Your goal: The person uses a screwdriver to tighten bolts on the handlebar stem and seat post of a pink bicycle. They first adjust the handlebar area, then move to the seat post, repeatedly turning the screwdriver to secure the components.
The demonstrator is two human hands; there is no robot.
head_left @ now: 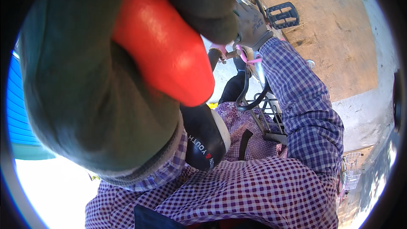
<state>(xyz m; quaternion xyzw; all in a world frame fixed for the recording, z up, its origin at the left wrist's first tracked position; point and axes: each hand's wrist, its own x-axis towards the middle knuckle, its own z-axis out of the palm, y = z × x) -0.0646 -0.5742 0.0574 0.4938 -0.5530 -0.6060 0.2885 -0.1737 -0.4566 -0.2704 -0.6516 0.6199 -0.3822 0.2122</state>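
Note:
Very close to the camera, my left hand (pixel 85 80), in a dark green-grey glove with a knit cuff, fills the left side. Its fingers curl round a smooth red object (pixel 169 55) with a blunt rounded end; its kind is unclear. Farther off, my right hand (pixel 253 25) wears a grey glove and reaches to a bicycle, beside its black pedal (pixel 283 15). Its fingers look bent, but the left glove partly covers them, so what they grip is hidden. Just below that hand is a pink strip (pixel 246 57). The bicycle's black saddle (pixel 203 138) lies between my arms.
A metal rear rack (pixel 273 116) with a curved black bar (pixel 245 101) sits beside my right forearm. Brown board (pixel 330 38) covers part of the pale ground. A blue ribbed surface (pixel 19 110) stands at far left; white wire baskets (pixel 352 171) show at lower right.

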